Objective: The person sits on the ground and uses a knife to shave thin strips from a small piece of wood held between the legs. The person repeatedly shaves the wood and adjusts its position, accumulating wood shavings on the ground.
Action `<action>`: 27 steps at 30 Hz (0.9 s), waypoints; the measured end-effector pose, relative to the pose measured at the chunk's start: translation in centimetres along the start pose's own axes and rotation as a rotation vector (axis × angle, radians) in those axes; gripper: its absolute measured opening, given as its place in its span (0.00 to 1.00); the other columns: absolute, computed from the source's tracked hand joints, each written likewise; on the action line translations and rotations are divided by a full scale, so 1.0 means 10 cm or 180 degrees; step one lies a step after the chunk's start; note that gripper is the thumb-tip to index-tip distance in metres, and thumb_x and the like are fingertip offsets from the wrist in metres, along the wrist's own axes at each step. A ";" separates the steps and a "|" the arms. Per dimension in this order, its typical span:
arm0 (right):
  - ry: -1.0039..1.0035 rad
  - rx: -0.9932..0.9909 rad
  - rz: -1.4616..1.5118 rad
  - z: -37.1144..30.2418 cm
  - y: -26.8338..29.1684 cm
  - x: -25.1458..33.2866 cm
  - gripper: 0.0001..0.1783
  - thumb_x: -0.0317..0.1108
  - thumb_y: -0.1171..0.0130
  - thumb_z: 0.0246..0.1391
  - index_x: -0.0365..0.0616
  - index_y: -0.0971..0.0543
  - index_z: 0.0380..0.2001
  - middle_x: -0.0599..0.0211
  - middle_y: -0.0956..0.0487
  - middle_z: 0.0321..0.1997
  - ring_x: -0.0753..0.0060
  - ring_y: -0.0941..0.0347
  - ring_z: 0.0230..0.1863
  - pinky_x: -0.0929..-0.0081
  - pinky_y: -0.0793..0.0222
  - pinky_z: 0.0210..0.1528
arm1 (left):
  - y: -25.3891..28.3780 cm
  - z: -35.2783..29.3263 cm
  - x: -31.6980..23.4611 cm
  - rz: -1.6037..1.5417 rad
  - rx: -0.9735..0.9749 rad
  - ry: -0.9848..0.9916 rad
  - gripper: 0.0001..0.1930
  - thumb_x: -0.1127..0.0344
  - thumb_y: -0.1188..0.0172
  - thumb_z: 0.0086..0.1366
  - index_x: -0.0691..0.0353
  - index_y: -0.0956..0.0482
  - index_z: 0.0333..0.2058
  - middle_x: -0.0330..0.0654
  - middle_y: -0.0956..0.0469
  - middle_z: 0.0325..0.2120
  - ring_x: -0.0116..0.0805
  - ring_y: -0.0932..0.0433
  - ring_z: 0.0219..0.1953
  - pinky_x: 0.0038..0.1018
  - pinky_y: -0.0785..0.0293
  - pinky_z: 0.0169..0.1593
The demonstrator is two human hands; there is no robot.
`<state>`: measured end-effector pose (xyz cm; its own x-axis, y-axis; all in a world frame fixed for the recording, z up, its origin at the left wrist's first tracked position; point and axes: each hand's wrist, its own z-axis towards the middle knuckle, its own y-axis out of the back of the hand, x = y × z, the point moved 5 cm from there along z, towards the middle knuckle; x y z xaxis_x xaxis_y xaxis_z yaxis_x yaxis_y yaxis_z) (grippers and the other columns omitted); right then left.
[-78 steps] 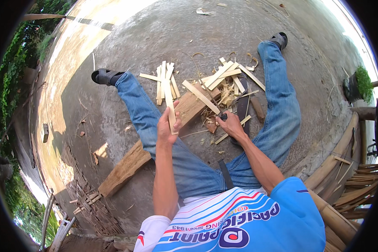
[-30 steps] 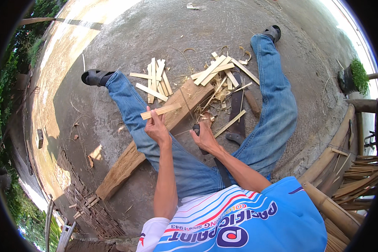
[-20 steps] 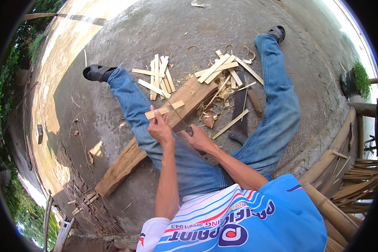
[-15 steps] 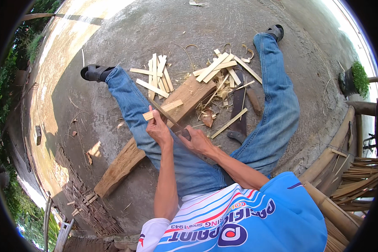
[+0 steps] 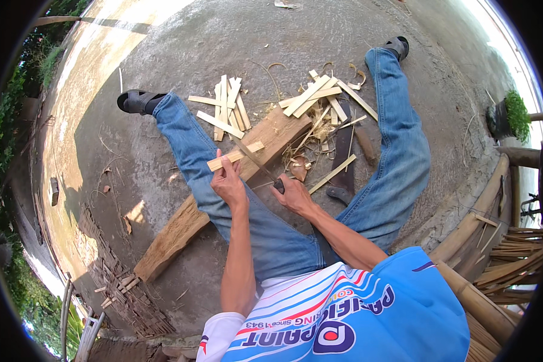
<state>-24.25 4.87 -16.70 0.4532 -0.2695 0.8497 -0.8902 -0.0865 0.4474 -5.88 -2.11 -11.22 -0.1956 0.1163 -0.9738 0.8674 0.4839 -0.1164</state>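
Left forearm [image 5: 238, 259] stands near vertical from the lower centre of the frame; left hand [image 5: 228, 186], left of centre, is raised in a pinching grip. Right forearm [image 5: 347, 241] slants up and leftward from lower right of centre; right hand [image 5: 295, 196], near mid-frame, is curled closed. The two hands are apart.
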 end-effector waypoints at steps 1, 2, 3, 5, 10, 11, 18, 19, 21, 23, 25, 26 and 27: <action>-0.0077 -0.0191 -0.0038 0.03 0.02 -0.06 0.24 0.47 0.35 0.62 0.31 0.26 0.34 0.42 0.22 0.25 0.39 0.23 0.29 0.51 0.30 0.34 | -0.06 0.00 -0.01 0.0002 0.0033 -0.0003 0.23 0.63 0.47 0.78 0.86 0.27 0.54 0.44 0.29 0.67 0.39 0.16 0.49 0.33 0.14 0.55; -0.0121 -0.0053 -0.0041 0.05 0.00 -0.11 0.24 0.47 0.36 0.62 0.32 0.25 0.37 0.40 0.21 0.26 0.36 0.22 0.31 0.49 0.29 0.35 | -0.10 -0.01 -0.03 0.0003 0.0052 -0.0037 0.22 0.63 0.47 0.78 0.81 0.28 0.58 0.47 0.26 0.61 0.39 0.16 0.49 0.33 0.15 0.55; -0.0172 0.0116 -0.0050 0.03 -0.02 -0.10 0.24 0.48 0.37 0.63 0.33 0.24 0.41 0.38 0.20 0.28 0.34 0.21 0.32 0.48 0.27 0.37 | -0.09 -0.03 -0.03 0.0011 0.0042 -0.0058 0.23 0.63 0.46 0.79 0.77 0.29 0.61 0.50 0.23 0.54 0.40 0.16 0.48 0.32 0.15 0.55; -0.0227 0.0316 -0.0068 0.00 -0.02 -0.07 0.24 0.49 0.38 0.63 0.33 0.23 0.43 0.35 0.19 0.29 0.32 0.20 0.34 0.46 0.26 0.39 | -0.08 -0.07 -0.01 0.0030 -0.0013 -0.0091 0.24 0.63 0.46 0.79 0.72 0.30 0.65 0.52 0.20 0.47 0.39 0.15 0.48 0.32 0.16 0.55; 0.0043 -0.0027 -0.0136 0.08 0.00 -0.13 0.25 0.49 0.37 0.62 0.31 0.23 0.40 0.36 0.19 0.28 0.32 0.20 0.35 0.46 0.26 0.39 | -0.08 -0.05 -0.02 0.0070 0.0074 -0.0133 0.23 0.63 0.46 0.79 0.72 0.29 0.65 0.50 0.19 0.46 0.36 0.15 0.46 0.31 0.15 0.54; 0.0009 0.0076 -0.0101 0.06 -0.02 -0.18 0.25 0.49 0.37 0.62 0.31 0.23 0.40 0.36 0.19 0.28 0.32 0.20 0.35 0.47 0.26 0.39 | -0.09 -0.03 -0.01 0.0102 0.0049 -0.0180 0.22 0.63 0.46 0.79 0.72 0.29 0.64 0.48 0.19 0.46 0.35 0.16 0.45 0.30 0.15 0.52; -0.0261 0.0106 -0.0174 0.03 0.00 -0.22 0.24 0.49 0.38 0.62 0.33 0.22 0.36 0.36 0.19 0.28 0.33 0.20 0.36 0.48 0.26 0.40 | -0.17 0.07 -0.21 0.1227 -0.0113 -0.0909 0.17 0.66 0.44 0.76 0.72 0.19 0.56 0.41 0.15 0.48 0.24 0.17 0.39 0.24 0.17 0.41; -0.0270 0.0143 -0.0245 0.01 0.03 -0.16 0.24 0.49 0.38 0.62 0.33 0.22 0.35 0.37 0.19 0.28 0.33 0.20 0.36 0.48 0.26 0.40 | -0.20 0.10 -0.26 0.1386 -0.0159 -0.1153 0.16 0.67 0.44 0.76 0.71 0.19 0.55 0.40 0.14 0.46 0.24 0.17 0.38 0.24 0.17 0.40; -0.0160 0.0039 -0.0048 -0.04 -0.01 -0.25 0.25 0.51 0.38 0.63 0.34 0.22 0.35 0.44 0.19 0.25 0.41 0.19 0.30 0.52 0.25 0.35 | -0.20 0.14 -0.25 0.1106 -0.0084 -0.0923 0.16 0.66 0.41 0.75 0.71 0.18 0.53 0.42 0.13 0.43 0.23 0.17 0.36 0.22 0.18 0.38; -0.0447 0.0121 0.0494 -0.07 -0.06 -0.40 0.26 0.54 0.39 0.64 0.35 0.23 0.34 0.51 0.20 0.23 0.51 0.20 0.25 0.57 0.25 0.30 | -0.27 0.20 -0.27 0.0724 0.0015 -0.0778 0.15 0.65 0.38 0.73 0.72 0.17 0.50 0.43 0.14 0.39 0.23 0.17 0.33 0.21 0.18 0.36; -0.0954 0.0347 0.1192 -0.07 -0.06 -0.40 0.27 0.56 0.40 0.66 0.37 0.24 0.34 0.58 0.21 0.22 0.61 0.21 0.21 0.63 0.26 0.25 | -0.32 0.28 -0.29 0.0215 0.0078 -0.0702 0.15 0.65 0.35 0.72 0.74 0.17 0.47 0.44 0.15 0.34 0.24 0.18 0.31 0.20 0.18 0.34; -0.1139 0.0410 0.1461 -0.07 -0.05 -0.39 0.28 0.57 0.41 0.66 0.38 0.24 0.33 0.61 0.22 0.22 0.66 0.22 0.19 0.65 0.27 0.23 | -0.29 0.29 -0.31 0.0449 0.0082 -0.0697 0.15 0.64 0.34 0.71 0.74 0.16 0.45 0.44 0.15 0.32 0.24 0.18 0.30 0.21 0.18 0.34; -0.1163 0.0384 0.1589 -0.05 -0.03 -0.38 0.28 0.58 0.42 0.67 0.38 0.24 0.33 0.64 0.22 0.22 0.70 0.23 0.18 0.67 0.28 0.21 | -0.26 0.33 -0.33 0.0681 0.0097 -0.0696 0.15 0.63 0.33 0.71 0.74 0.16 0.43 0.44 0.16 0.31 0.24 0.18 0.28 0.21 0.18 0.33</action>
<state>-25.67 6.38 -19.88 -0.0446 -0.6138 0.7882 -0.9990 0.0325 -0.0311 -6.01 -6.61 -8.30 0.0933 0.0218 -0.9954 0.8923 0.4418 0.0933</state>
